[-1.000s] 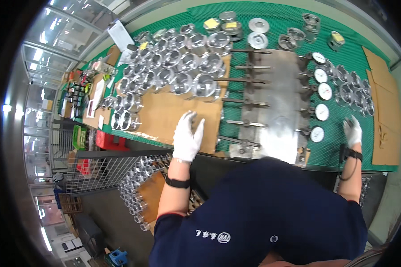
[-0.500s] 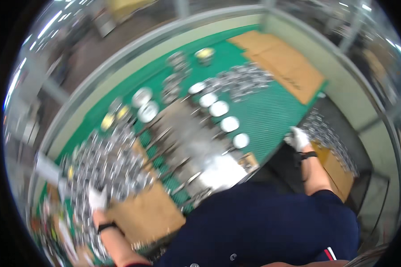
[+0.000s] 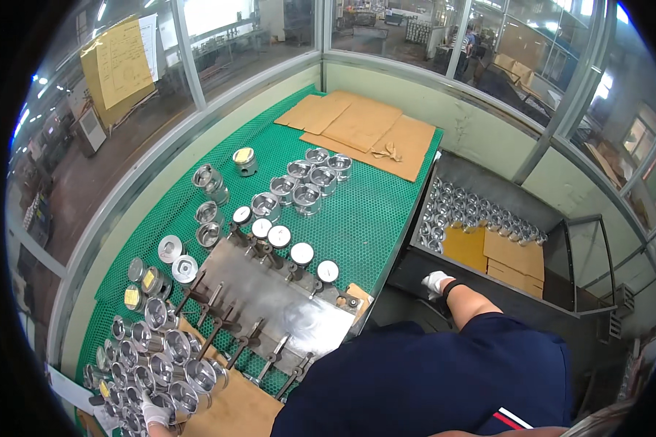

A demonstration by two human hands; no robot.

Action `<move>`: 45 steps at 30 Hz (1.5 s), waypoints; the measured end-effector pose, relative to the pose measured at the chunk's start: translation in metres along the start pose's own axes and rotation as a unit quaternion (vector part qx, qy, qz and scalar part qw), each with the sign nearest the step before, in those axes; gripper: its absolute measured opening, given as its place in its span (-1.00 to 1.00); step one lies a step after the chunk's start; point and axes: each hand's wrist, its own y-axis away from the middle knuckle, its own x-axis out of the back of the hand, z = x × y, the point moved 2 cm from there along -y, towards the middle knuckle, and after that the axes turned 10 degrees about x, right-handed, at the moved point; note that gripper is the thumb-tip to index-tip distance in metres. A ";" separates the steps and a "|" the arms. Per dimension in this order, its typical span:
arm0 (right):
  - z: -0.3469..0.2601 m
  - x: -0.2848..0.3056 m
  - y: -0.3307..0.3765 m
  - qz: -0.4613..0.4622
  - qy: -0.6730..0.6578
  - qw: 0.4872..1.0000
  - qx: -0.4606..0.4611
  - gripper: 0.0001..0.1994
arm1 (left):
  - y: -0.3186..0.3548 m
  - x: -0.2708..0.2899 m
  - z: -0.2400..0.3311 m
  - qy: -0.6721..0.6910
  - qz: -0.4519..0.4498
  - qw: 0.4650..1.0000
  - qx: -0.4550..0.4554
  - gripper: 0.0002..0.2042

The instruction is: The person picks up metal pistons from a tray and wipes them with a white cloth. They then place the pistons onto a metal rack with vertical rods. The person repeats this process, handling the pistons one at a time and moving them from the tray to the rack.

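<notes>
My left hand [image 3: 155, 410], in a white glove, is at the lower left among a dense group of shiny metal pistons [image 3: 186, 395]. Its fingers are closed on the rim of one piston, partly hidden by the glove. My right hand [image 3: 436, 284], also gloved and with a dark band at the wrist, is beside the front wall of a black metal bin [image 3: 481, 275]. Those fingers look curled, and whatever they may hold is hidden. Inside the bin, rows of pistons [image 3: 481, 207] stand next to yellow and brown cardboard.
A metal fixture plate [image 3: 270, 291] with clamps and several white dial gauges [image 3: 302, 253] sits on the green mat [image 3: 364, 211]. More pistons [image 3: 306, 197] stand behind it. Cardboard sheets [image 3: 361, 120] lie at the far end. Low pale walls [image 3: 481, 124] with window frames surround the bench.
The view has swung to the right and steadied, with the bin now fully in sight. My left hand remains among the pistons. My right hand now appears in front of the bin wall.
</notes>
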 end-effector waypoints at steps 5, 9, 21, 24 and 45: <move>-0.042 0.001 0.000 -0.072 0.285 0.936 0.195 -0.66 | -0.020 0.004 -0.026 0.015 -0.016 1.000 -0.012 -0.10; -0.096 0.028 0.031 0.016 -0.129 0.987 -0.098 -0.61 | -0.005 0.010 -0.008 -0.028 -0.027 0.999 0.000 -0.09; -0.064 0.006 0.028 0.009 -0.079 0.994 -0.073 -0.65 | -0.004 0.008 -0.001 0.039 -0.046 0.998 0.017 -0.09; -0.049 -0.004 0.020 0.000 -0.035 0.998 -0.055 -0.67 | -0.002 0.013 -0.011 0.022 -0.008 0.999 -0.024 -0.16; -0.072 0.008 0.005 0.004 -0.114 0.990 -0.081 -0.62 | 0.078 0.035 0.023 -0.128 0.065 0.989 -0.021 -0.32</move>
